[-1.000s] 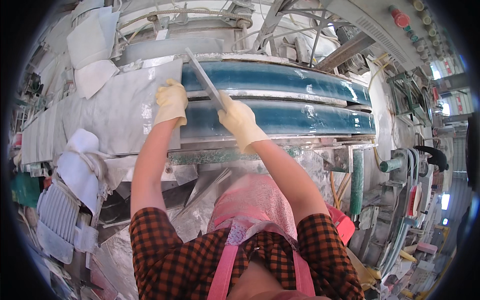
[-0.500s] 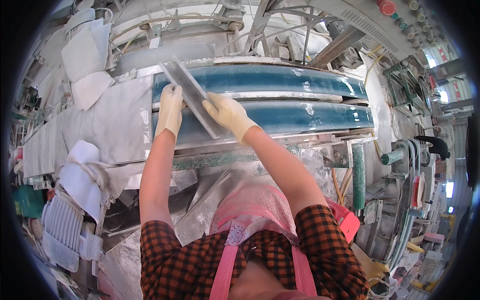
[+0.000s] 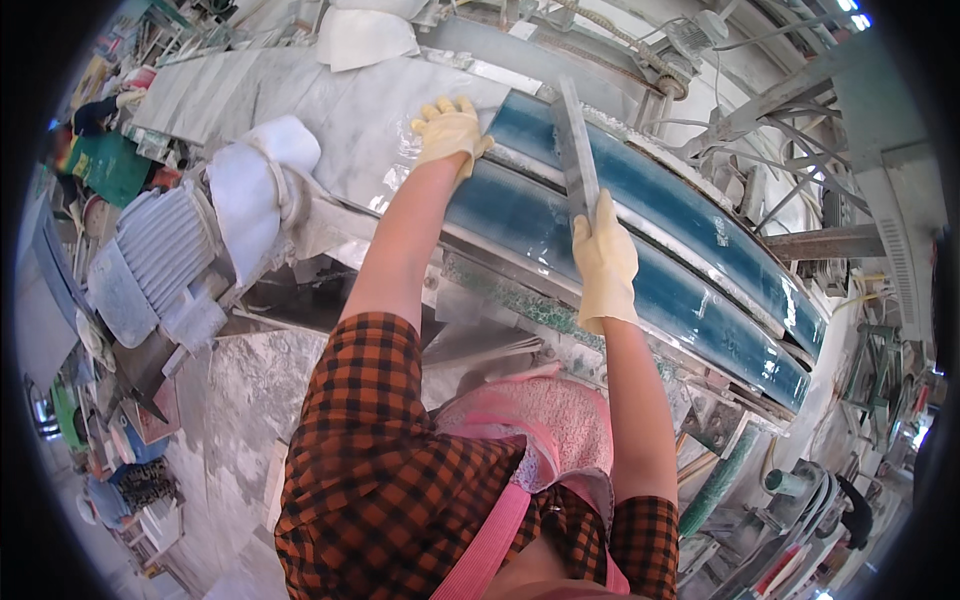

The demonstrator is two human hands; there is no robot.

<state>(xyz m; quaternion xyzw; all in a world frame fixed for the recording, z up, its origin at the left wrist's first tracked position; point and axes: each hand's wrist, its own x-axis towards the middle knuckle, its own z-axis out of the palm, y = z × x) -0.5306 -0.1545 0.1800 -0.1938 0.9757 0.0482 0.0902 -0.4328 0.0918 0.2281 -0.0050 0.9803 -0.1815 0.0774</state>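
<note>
Right hand clamped on the near end of a long grey strip; strip lies across the two blue belts, far end reaching past the upper belt toward the machine frame

Left hand flat, fingers spread, holds nothing, resting on the wet stone slab right at the slab's edge where it meets the belts

Step, as I read it: placing or lining up the strip on the belts. The strip sits crosswise, so squaring it calls for a steady grip on the near end and the left hand free to catch the far end

Room: belt run to the right of the strip is bare. Left is tight, with slab and white-wrapped motor close. Near edge of the belts is against the person's apron, little slack there
</note>
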